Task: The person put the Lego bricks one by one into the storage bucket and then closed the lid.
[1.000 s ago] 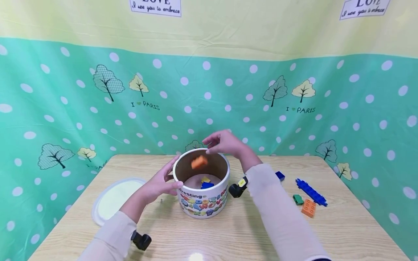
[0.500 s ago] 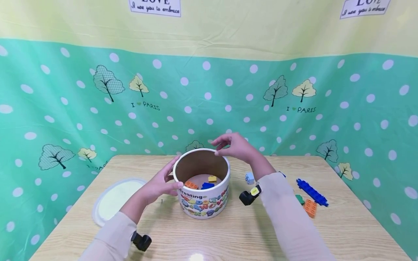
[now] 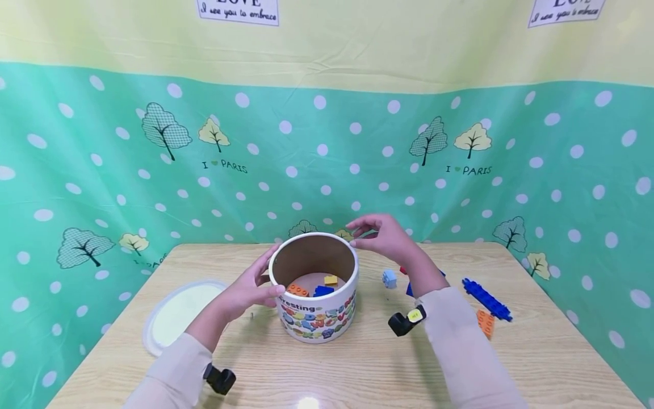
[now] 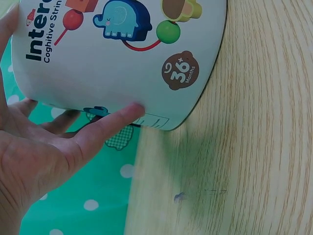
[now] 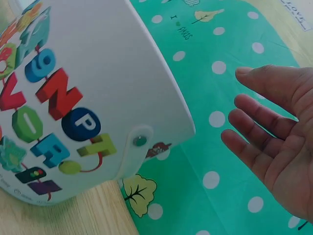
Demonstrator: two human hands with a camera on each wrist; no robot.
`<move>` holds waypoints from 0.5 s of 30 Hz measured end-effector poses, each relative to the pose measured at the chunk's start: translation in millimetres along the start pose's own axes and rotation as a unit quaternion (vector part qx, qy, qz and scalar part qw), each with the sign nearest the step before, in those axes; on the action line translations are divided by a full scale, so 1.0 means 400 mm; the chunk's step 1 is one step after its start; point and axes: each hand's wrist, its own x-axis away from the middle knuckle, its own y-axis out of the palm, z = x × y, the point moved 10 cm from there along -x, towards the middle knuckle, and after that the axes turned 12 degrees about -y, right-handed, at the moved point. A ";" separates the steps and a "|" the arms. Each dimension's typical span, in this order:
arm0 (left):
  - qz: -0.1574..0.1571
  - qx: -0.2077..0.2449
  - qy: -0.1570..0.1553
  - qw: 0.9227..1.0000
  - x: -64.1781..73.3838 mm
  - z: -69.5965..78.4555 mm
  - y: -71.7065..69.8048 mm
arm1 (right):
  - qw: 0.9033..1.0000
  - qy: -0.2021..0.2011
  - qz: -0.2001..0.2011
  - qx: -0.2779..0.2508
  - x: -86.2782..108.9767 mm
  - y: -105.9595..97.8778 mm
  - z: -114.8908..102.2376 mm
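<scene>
A round white bucket [image 3: 317, 326] with printed letters stands upright on the table. Inside it lie an orange building brick [image 3: 298, 290], a blue brick [image 3: 323, 291] and a yellow brick [image 3: 331, 280]. My left hand [image 3: 244, 292] holds the bucket's left side, thumb at the front rim and fingers spread towards the back. The left wrist view shows those fingers [image 4: 112, 122] against the outer wall. My right hand [image 3: 383, 236] hovers just past the right rim, holding nothing. In the right wrist view its fingers [image 5: 259, 127] are apart from the bucket, loosely bent.
A white round lid [image 3: 179, 315] lies left of the bucket. To the right are a light blue piece [image 3: 389, 278], a long blue piece [image 3: 486, 299] and an orange brick [image 3: 485, 324]. Red and dark blue pieces are partly hidden by the right arm. A patterned curtain [image 3: 327, 153] hangs behind.
The orange brick fell from beneath my right hand into the bucket and now lies on its bottom. My right hand has moved right, uncovering the light blue piece. My left hand stays on the bucket.
</scene>
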 end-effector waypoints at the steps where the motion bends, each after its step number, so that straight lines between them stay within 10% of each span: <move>1: 0.001 0.000 0.000 1.000 0.000 -0.001 -0.001 | 1.000 0.001 0.001 0.003 0.005 -0.002 0.001; 15: 0.003 -0.003 0.000 1.000 0.000 -0.001 -0.001 | 1.000 -0.021 0.020 -0.007 0.069 -0.029 0.015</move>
